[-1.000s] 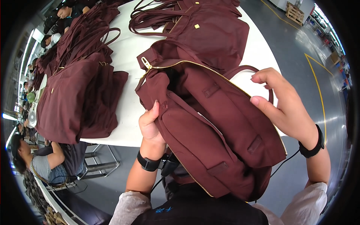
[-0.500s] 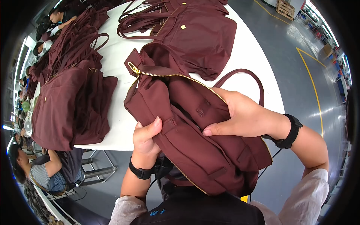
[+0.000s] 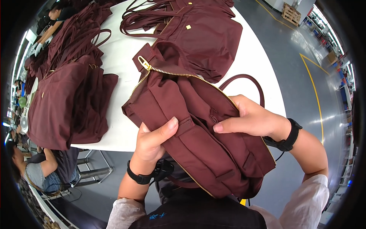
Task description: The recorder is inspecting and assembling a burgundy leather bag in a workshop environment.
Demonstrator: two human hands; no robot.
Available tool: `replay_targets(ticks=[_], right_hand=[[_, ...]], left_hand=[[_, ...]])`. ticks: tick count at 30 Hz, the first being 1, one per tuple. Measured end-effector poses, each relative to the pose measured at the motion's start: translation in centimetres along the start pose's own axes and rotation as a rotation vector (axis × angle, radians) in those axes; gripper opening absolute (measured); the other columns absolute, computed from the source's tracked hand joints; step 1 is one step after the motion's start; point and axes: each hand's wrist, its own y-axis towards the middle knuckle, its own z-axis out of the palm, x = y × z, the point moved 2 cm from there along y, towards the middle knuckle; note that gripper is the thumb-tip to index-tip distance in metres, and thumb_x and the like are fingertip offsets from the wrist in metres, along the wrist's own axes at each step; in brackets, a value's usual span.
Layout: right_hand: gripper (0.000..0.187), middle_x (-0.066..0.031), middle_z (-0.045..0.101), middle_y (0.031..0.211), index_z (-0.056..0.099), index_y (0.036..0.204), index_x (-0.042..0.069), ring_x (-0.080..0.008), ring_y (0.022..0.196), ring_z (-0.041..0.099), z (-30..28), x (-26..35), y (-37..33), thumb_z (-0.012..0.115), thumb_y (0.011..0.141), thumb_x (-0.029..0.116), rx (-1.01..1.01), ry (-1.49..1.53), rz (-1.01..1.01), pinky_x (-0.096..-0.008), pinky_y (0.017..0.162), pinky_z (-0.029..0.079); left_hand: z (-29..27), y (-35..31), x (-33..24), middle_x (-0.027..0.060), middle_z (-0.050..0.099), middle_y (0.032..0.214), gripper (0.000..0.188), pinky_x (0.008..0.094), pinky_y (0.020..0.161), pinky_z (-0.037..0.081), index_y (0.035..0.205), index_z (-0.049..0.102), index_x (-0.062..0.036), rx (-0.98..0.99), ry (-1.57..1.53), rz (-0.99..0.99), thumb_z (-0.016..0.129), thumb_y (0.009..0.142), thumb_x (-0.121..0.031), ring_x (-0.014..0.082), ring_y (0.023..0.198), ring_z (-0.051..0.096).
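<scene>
A maroon fabric bag [image 3: 207,160] lies open between my hands, tilted over the near edge of the table. Its gold zipper [image 3: 187,74] is undone, with the gold zipper pull [image 3: 143,63] at the far left corner. My left hand [image 3: 154,139] grips the near left side, its thumb lying on the cloth beside a small stitched tab. My right hand [image 3: 249,118] grips the right side, thumb inside the opening and the other fingers hidden behind the fabric. A curved bag handle [image 3: 259,86] stands up behind the right hand.
More maroon bags [image 3: 206,38] lie on the white table [image 3: 263,57] at the far side. Another pile of bags [image 3: 68,103] sits at the left. A person [image 3: 42,168] sits at the lower left near a metal stool [image 3: 93,168]; another works at the far left.
My left thumb has slid up and right along the bag's side. The bag's opening has narrowed a little, and its zipper-pull corner has shifted slightly right. Both hands keep their hold.
</scene>
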Motion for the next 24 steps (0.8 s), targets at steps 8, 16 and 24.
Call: replay_targets(ticks=[8, 16, 24], right_hand=[[0.028, -0.0024, 0.065, 0.085, 0.063, 0.103, -0.003, -0.0080, 0.079, 0.057, 0.1, -0.4, -0.4, 0.064, 0.084, 0.017, -0.079, -0.060, -0.052, -0.0247, 0.073, 0.046], [0.031, -0.0040, 0.059, 0.076, 0.060, 0.096, -0.006, -0.0099, 0.073, 0.052, -0.2, -1.4, -0.6, 0.049, 0.085, 0.021, 0.005, -0.114, 0.118, -0.0258, 0.067, 0.042], [0.037, -0.0016, 0.057, 0.083, 0.056, 0.108, -0.007, -0.0088, 0.078, 0.050, -0.2, -2.0, -0.6, 0.044, 0.087, 0.020, 0.073, -0.023, 0.082, -0.0257, 0.072, 0.041]], left_hand=[[2.8, 1.0, -0.2, 0.0089, 0.059, 0.118, 0.044, 0.0335, 0.097, 0.042, 0.128, 0.047, 0.0016, 0.155, 0.085, 0.068, 0.060, 0.088, -0.007, 0.0189, 0.110, 0.056], [2.6, 0.5, 0.6, 0.0050, 0.061, 0.112, 0.035, 0.0288, 0.091, 0.043, 0.120, 0.054, 0.0012, 0.082, 0.161, -0.017, 0.063, 0.088, -0.011, 0.0129, 0.103, 0.056], [2.8, 1.0, 1.0, 0.0040, 0.062, 0.109, 0.031, 0.0281, 0.089, 0.044, 0.116, 0.056, 0.0008, 0.083, 0.146, -0.055, 0.063, 0.089, -0.012, 0.0127, 0.101, 0.057]])
